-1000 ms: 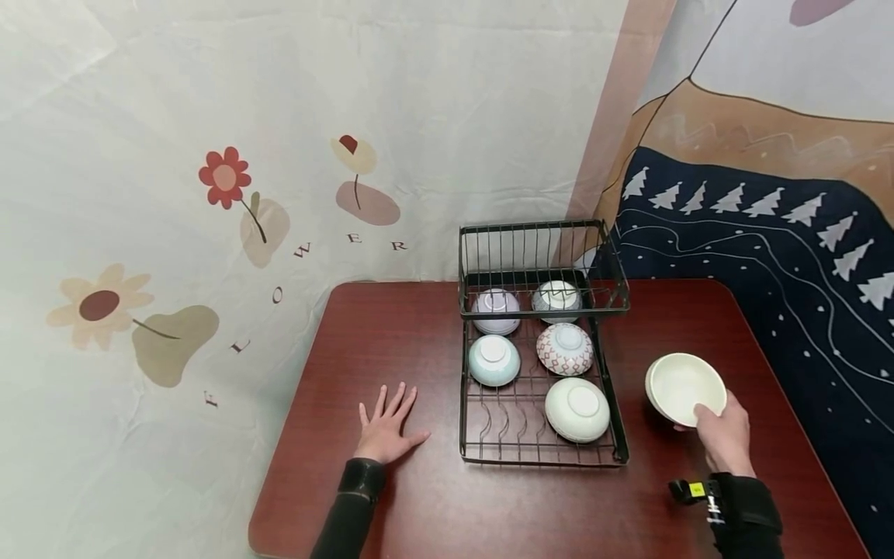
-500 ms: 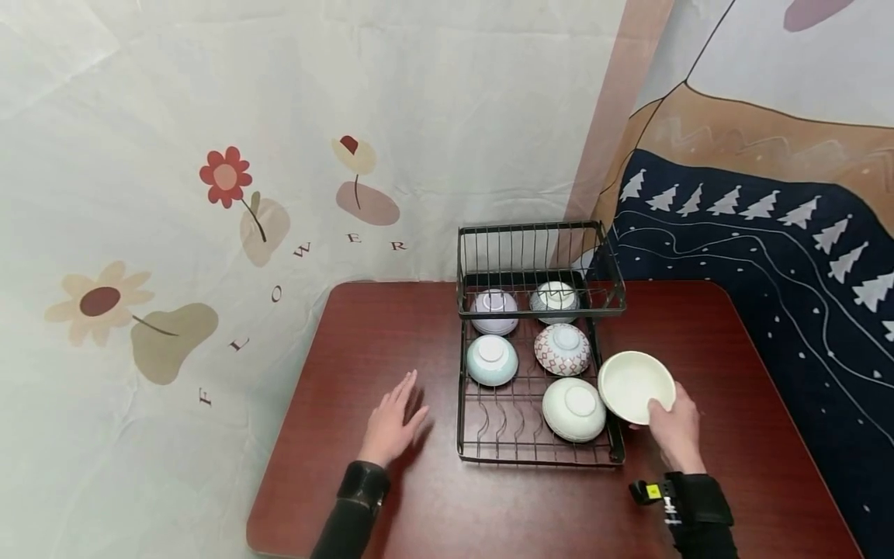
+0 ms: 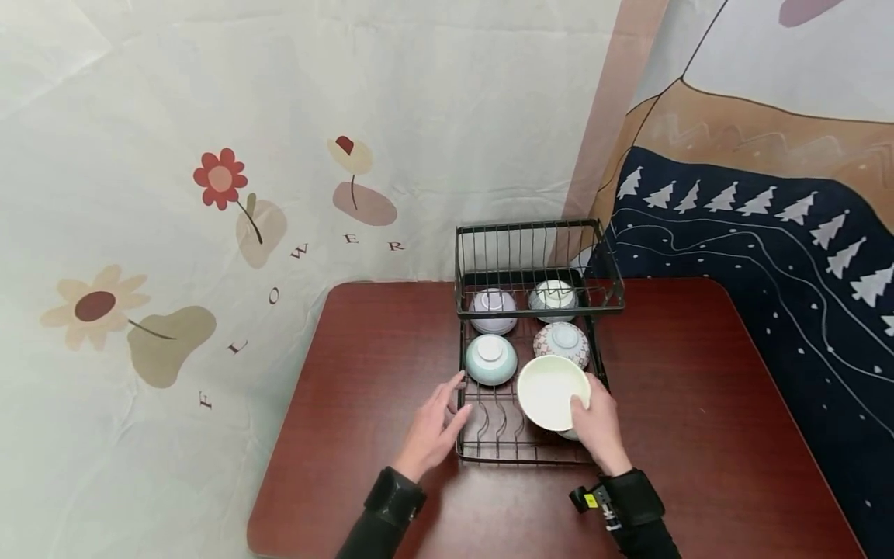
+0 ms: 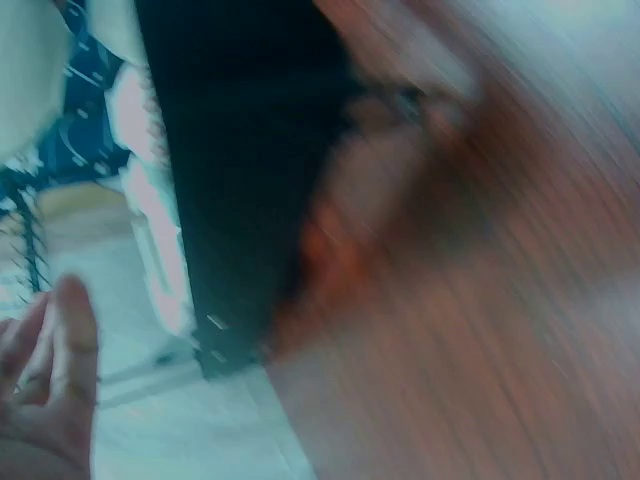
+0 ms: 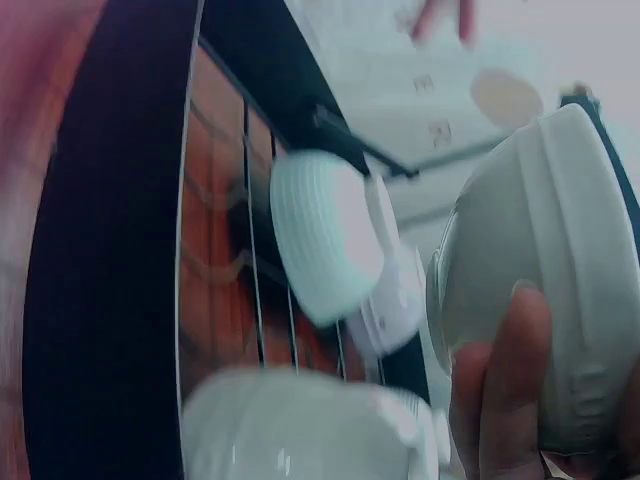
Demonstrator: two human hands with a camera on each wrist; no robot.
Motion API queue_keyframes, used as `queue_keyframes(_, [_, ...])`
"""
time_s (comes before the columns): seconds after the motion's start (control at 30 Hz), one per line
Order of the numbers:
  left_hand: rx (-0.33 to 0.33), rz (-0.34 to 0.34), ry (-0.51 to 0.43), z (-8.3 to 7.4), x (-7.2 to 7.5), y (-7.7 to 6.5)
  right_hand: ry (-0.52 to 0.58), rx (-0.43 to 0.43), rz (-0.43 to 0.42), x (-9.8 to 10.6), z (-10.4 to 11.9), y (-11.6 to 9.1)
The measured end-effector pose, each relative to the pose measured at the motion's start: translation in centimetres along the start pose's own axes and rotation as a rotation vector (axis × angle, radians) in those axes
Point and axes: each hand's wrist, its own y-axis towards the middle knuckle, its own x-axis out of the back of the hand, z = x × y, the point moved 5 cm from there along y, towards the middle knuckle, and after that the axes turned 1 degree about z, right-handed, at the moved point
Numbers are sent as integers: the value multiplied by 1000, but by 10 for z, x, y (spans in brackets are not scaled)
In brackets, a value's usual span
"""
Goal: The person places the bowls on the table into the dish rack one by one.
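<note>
My right hand [image 3: 602, 425] grips the near right side of a cream bowl [image 3: 552, 392], thumb over the rim and fingers along its outside. Its open side faces up toward the head camera, over the front of the black dish rack [image 3: 525, 463]. Beneath it, a pale bowl [image 3: 569, 435] is mostly hidden. My left hand [image 3: 431, 427] is at the rack's front left side, fingers extended and holding nothing. Close beyond that hand, a light blue bowl [image 3: 492, 359] lies upside down in the rack. The right wrist view shows the cream bowl's outer wall [image 5: 520, 230] against my fingers.
A red-patterned bowl [image 3: 562, 344] sits upside down behind the cream bowl. Under the raised upper basket [image 3: 540, 313] are a lilac bowl [image 3: 493, 301] and a grey-blue bowl [image 3: 555, 299]. The brown table [image 3: 698, 435] extends on both sides of the rack.
My right hand has carried the cream bowl left from the table's right side to over the rack. My left hand has lifted from the table and moved right to the rack's edge.
</note>
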Motion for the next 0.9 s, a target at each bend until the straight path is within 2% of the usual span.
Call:
queue_keyframes(0.1, [35, 92, -136, -10, -8, 3, -51, 66, 23, -17, 11, -1])
queue_keyframes(0.2, [36, 146, -266, -12, -16, 4, -67, 171, 9, -36, 15, -2])
queue_keyframes(0.33, [94, 183, -398, -10, -25, 4, -56, 313, -10, -60, 14, -5])
queue_keyframes(0.4, [140, 174, -446, -8, -29, 5, -44, 326, 12, -71, 7, -4])
queue_keyframes(0.53, [198, 139, -507, -7, -35, 5, -59, 340, 47, -90, -23, 4])
queue_keyframes(0.6, [191, 125, -521, -8, -37, 5, -71, 330, 51, -94, -32, 7])
queue_keyframes(0.83, [202, 110, -547, -9, -38, 6, -67, 394, 42, -91, -33, 8])
queue_keyframes(0.9, [205, 114, -550, -10, -37, 6, -73, 372, 28, -95, -41, 11])
